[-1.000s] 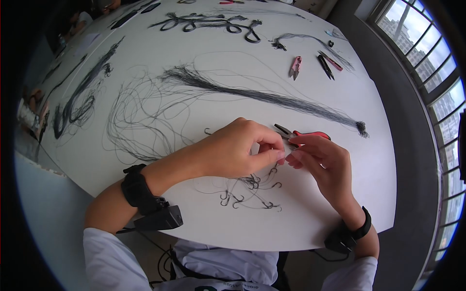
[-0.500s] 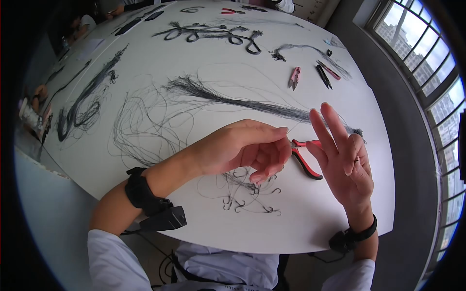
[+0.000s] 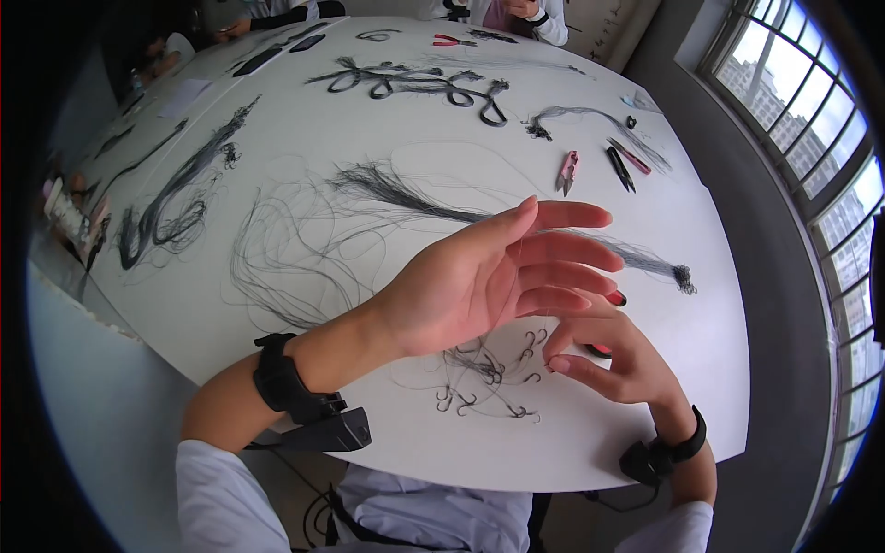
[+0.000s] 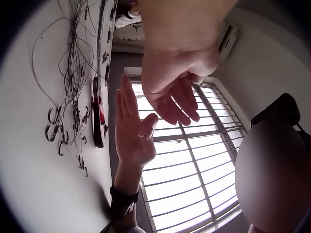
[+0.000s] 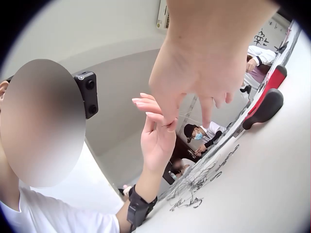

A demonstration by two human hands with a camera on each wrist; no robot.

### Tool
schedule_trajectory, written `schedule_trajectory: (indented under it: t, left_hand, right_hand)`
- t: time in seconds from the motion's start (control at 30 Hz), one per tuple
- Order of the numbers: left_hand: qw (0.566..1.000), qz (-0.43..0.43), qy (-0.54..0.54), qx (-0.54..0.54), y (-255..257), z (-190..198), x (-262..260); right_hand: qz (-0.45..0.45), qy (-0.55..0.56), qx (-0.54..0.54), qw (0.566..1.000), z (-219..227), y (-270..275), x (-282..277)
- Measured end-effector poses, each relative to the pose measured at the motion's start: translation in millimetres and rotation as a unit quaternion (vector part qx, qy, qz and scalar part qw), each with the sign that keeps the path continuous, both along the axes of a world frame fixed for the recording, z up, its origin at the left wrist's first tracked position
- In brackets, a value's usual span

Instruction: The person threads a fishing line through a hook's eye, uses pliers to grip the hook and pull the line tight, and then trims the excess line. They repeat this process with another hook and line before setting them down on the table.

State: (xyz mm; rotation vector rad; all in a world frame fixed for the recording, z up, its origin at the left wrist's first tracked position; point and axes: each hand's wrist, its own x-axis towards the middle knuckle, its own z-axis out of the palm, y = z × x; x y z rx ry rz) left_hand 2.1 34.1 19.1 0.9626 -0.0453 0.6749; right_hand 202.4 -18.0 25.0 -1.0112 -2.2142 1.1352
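"While we go left to right, what comes first?"

"Loose threads (image 3: pixel 244 267) at nine o'clock from the left hand (image 3: pixel 502 286), then the bundle (image 3: pixel 415 202), its long axis running from half past nine to half past three behind the fingers."

"And the left hand itself?"

"Palm turned up, fingers spread and nearly straight, gripping nothing; a fine strand seems to cross the palm."

"Where are the hooks (image 3: pixel 489 373)?"

"On the surface (image 3: pixel 396 452), at six o'clock from the left hand and nine from the right hand (image 3: pixel 608 355). Their tangle stretches from eleven to five. Seen from the head, the right hand is nearer, its fingertips just beside the closest of them; I'd judge that gap the one that counts."

"What does that hand have hold of?"

"Thumb and index come together, apparently on a single hook (image 3: pixel 551 369), too small to be sure. The pliers (image 5: pixel 270 107) lie partly hidden beyond it."

"What differs from half a second ago?"

"The left hand was curled, thumb against index; it has since turned up and spread. The right hand stood further toward two o'clock; now it covers most of the pliers."
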Motion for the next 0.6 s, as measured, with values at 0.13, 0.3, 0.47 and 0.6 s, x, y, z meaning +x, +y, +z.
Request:
schedule_trajectory:
  t: [0.13,0.3,0.47,0.6]
  left_hand:
    - [0.999,0.039,-0.014,-0.005,-3,6,1]
    - [0.995,0.100,0.005,-0.012,-5,3,6]
    - [0.988,0.149,0.028,0.024,-3,-1,9]
    - [0.979,0.184,0.060,0.067,1,-6,9]
  right_hand:
    - [0.053,-0.036,0.184,0.981,-4,-4,-14]
    - [0.077,-0.022,0.194,0.978,-9,-15,-25]
    - [0.109,-0.011,0.179,0.978,-17,-25,-35]
    - [0.143,-0.006,0.186,0.972,-12,-33,-40]
